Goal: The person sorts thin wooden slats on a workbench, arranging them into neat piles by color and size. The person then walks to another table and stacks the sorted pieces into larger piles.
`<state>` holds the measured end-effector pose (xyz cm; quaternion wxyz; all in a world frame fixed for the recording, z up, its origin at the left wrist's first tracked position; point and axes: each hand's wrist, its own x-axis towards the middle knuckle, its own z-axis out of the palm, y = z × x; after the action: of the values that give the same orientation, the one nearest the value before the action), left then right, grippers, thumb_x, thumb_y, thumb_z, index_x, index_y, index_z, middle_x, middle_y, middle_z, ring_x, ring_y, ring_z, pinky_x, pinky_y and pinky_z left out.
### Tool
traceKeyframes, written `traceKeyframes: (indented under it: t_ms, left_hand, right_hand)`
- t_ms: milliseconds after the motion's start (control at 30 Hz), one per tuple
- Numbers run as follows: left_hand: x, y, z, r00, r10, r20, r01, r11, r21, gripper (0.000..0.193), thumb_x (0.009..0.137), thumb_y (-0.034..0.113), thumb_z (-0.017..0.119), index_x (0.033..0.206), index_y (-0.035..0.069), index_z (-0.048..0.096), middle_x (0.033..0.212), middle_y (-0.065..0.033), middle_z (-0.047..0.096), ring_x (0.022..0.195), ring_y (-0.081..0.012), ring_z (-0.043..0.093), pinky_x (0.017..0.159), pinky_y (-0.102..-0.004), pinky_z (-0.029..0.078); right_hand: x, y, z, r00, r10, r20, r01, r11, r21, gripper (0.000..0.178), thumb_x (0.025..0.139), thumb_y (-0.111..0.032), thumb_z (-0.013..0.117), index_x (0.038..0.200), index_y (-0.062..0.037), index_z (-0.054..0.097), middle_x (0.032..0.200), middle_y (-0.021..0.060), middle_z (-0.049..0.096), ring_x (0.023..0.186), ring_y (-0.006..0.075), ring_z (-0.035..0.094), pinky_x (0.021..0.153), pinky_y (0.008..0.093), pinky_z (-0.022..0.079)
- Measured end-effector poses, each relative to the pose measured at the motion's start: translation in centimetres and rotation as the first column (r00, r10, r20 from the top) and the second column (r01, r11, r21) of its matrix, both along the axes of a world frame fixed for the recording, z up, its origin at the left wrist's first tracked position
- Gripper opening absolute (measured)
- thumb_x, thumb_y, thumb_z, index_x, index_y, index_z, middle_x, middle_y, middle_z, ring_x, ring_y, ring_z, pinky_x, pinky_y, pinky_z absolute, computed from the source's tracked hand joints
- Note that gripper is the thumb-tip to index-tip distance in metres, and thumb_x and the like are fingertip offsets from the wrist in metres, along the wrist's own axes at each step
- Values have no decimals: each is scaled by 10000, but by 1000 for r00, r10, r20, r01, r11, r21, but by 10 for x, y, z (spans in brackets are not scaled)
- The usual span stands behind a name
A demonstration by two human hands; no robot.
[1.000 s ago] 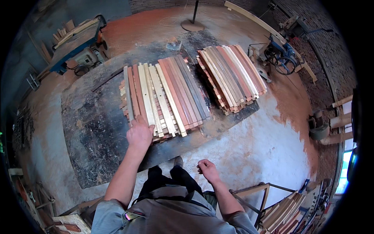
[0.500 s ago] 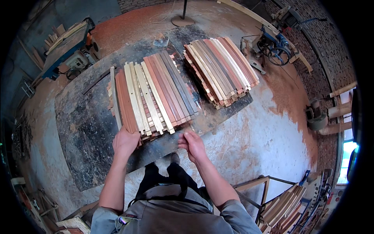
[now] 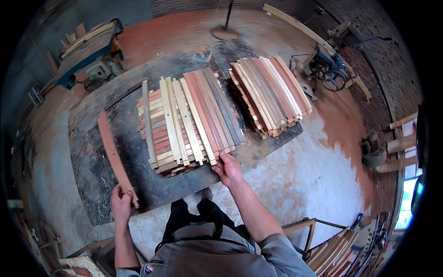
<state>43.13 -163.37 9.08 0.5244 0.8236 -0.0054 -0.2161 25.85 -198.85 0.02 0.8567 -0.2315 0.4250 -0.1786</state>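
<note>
My left hand point(image 3: 121, 203) is closed round the near end of a long reddish-brown wooden strip point(image 3: 113, 154), raised to the left of the nearer stack. That nearer stack point(image 3: 203, 111) is made of pale, reddish and dark strips in crossed layers. On its top layer a gap shows the crosswise strips beneath, between a lone greyish strip point(image 3: 149, 124) on the left and pale strips point(image 3: 170, 122). My right hand point(image 3: 229, 171) has its fingers curled at the near end of a reddish strip point(image 3: 207, 111) on the stack; the fingertips are partly hidden.
A second strip stack point(image 3: 272, 94) stands to the right on the same dark sheet point(image 3: 92, 184). At the far left is a blue saw table point(image 3: 87, 55); a blue machine with a wheel point(image 3: 330, 74) stands far right. More timber point(image 3: 334, 247) lies near right, beside a frame.
My left hand has lifted the reddish-brown strip off the stack and carried it left, baring the crosswise layer. My right hand has come up against the strip ends.
</note>
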Motion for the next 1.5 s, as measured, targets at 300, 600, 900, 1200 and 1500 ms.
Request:
traceKeyframes:
  t_ms: [300,600,900,1200,1500]
  left_hand:
    - [38,94,-112,972,-208,107,4,474,880,450,843,251,621,1210,11,519,1142,-254,638,1003,-459,648,863,-536,512]
    - [39,107,-131,935,-322,146,-9,392,920,607,910,268,609,1390,-35,391,1235,-266,564,1029,-448,633,847,-532,530]
    - [34,76,-82,895,-347,281,-57,535,843,659,906,280,663,1451,22,397,1305,-238,535,1170,-443,556,947,-505,484]
    - [-5,-52,-4,736,-483,474,111,777,619,480,891,141,641,1317,-55,542,1294,-262,568,1211,-425,551,1039,-445,439]
    - [-54,-153,16,798,-548,250,531,836,136,439,896,139,666,1286,-47,584,1162,-170,655,1004,-260,668,873,-357,535]
  right_hand:
    - [8,2,-2,990,31,-136,-46,993,-108,176,985,-276,644,917,-114,634,816,-8,627,664,115,604,593,285,554]
    - [6,8,1,994,15,-104,-25,996,-88,210,995,-307,634,956,-101,641,865,7,636,712,132,611,610,309,565]
    - [10,15,-7,995,-7,-103,-9,988,-154,224,991,-318,621,943,-102,657,885,7,646,776,137,598,691,297,495]
    - [9,14,2,999,-25,-42,18,988,-152,195,995,-290,629,955,-100,648,876,6,654,788,129,620,663,275,522]
    - [4,23,24,988,-71,-136,30,958,-286,201,987,-239,619,894,-66,665,853,6,643,790,103,568,729,266,454]
